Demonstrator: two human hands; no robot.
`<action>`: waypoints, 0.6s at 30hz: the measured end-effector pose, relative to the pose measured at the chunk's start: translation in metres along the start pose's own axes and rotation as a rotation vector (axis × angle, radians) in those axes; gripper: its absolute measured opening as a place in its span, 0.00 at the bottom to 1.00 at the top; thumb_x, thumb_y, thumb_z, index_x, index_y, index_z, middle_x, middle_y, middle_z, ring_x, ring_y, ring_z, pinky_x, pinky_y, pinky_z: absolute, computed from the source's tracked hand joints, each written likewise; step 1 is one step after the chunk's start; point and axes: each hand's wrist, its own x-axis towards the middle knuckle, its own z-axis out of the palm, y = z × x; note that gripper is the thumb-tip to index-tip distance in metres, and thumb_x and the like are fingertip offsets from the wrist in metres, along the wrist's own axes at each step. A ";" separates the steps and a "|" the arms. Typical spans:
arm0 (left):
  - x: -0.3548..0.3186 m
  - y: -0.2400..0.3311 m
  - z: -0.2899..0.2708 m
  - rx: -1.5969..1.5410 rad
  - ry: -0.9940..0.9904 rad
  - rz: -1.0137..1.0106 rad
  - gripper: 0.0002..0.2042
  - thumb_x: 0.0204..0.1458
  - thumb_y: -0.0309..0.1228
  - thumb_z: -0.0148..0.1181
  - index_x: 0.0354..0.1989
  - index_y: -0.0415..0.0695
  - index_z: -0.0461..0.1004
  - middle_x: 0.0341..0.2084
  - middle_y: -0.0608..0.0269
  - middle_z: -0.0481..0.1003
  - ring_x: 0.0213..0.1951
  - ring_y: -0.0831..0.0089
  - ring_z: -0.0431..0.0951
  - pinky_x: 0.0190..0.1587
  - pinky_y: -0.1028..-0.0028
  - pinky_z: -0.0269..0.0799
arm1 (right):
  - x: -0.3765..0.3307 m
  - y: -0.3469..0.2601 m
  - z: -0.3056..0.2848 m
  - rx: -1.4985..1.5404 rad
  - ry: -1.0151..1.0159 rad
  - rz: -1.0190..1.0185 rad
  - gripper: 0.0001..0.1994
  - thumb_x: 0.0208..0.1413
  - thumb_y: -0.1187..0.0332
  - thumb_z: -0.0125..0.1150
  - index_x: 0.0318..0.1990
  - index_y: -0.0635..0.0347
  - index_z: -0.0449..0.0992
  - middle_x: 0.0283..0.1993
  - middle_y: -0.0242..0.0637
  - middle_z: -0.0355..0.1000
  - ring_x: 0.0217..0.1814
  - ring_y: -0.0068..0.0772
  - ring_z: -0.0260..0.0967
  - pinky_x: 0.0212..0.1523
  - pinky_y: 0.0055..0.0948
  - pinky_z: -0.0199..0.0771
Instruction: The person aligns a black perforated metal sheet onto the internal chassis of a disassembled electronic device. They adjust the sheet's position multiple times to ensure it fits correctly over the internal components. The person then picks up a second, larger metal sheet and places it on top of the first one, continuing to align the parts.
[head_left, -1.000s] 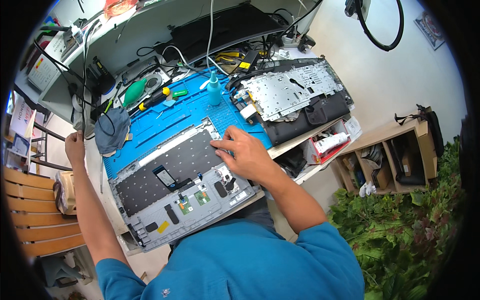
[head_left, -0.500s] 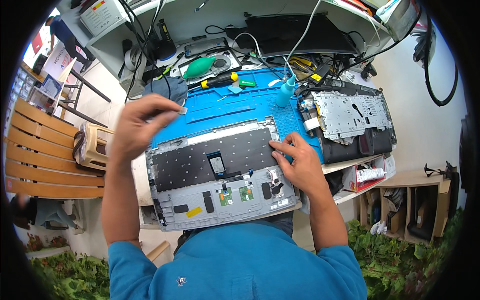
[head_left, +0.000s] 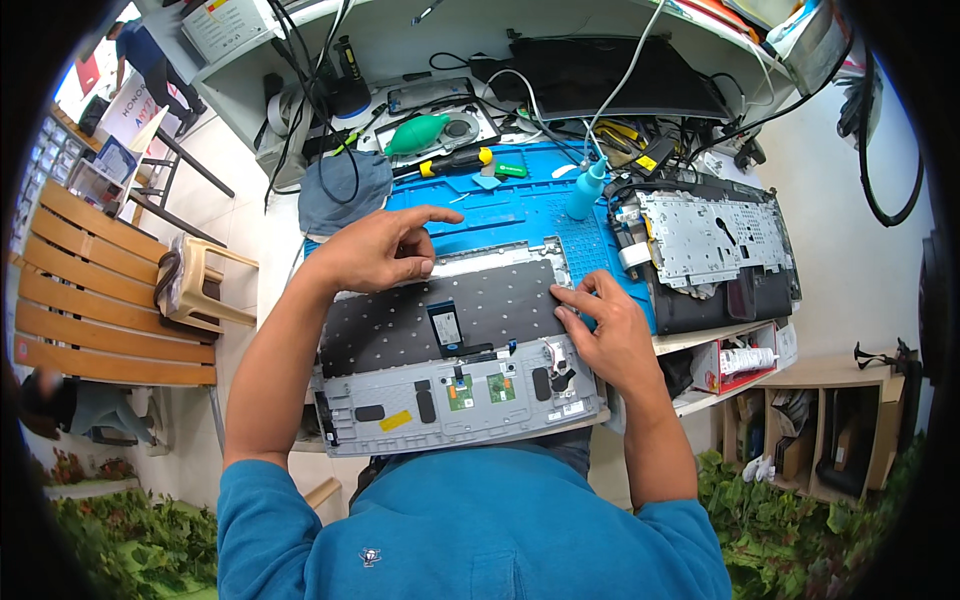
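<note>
A silver laptop top case (head_left: 470, 420) lies underside up at the bench's front edge, against my body. Its black keyboard backing (head_left: 390, 325) carries a folded ribbon cable (head_left: 445, 328). Above the far edge of the case is my left hand (head_left: 385, 248), index finger stretched out, thumb and other fingers curled together. Whatever they pinch is too small to make out. At the right edge, my right hand (head_left: 605, 325) steadies the case with bent thumb and index finger.
Behind the case, a blue repair mat (head_left: 520, 215) holds a teal bottle (head_left: 587, 188), a green air blower (head_left: 417, 134) and a screwdriver (head_left: 455, 162). Another laptop chassis (head_left: 715, 235) sits to the right. A grey cloth (head_left: 345, 190) lies at left; cables hang above.
My left hand has swung right and down, from beside the mat to the case's far edge. The small pale piece in its fingers no longer shows clearly. My right hand stays at the edge.
</note>
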 end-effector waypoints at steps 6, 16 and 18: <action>0.002 0.003 0.004 0.017 0.017 0.003 0.37 0.57 0.21 0.64 0.80 0.48 0.67 0.34 0.59 0.84 0.38 0.65 0.84 0.52 0.62 0.79 | 0.000 0.002 0.000 0.002 0.010 -0.018 0.15 0.63 0.69 0.76 0.57 0.54 0.92 0.46 0.42 0.78 0.42 0.44 0.79 0.42 0.40 0.79; 0.006 0.005 0.013 0.177 0.023 0.012 0.38 0.59 0.21 0.65 0.81 0.53 0.65 0.39 0.56 0.86 0.43 0.56 0.87 0.53 0.58 0.80 | 0.000 0.003 0.001 -0.004 0.022 -0.045 0.15 0.63 0.69 0.76 0.57 0.54 0.92 0.46 0.42 0.78 0.39 0.41 0.78 0.36 0.37 0.77; 0.006 0.006 0.014 0.180 0.021 0.004 0.38 0.60 0.21 0.65 0.81 0.54 0.65 0.39 0.56 0.86 0.44 0.56 0.88 0.53 0.58 0.80 | 0.000 0.004 0.001 -0.005 0.021 -0.050 0.15 0.63 0.69 0.76 0.57 0.53 0.92 0.46 0.42 0.78 0.38 0.40 0.78 0.35 0.37 0.77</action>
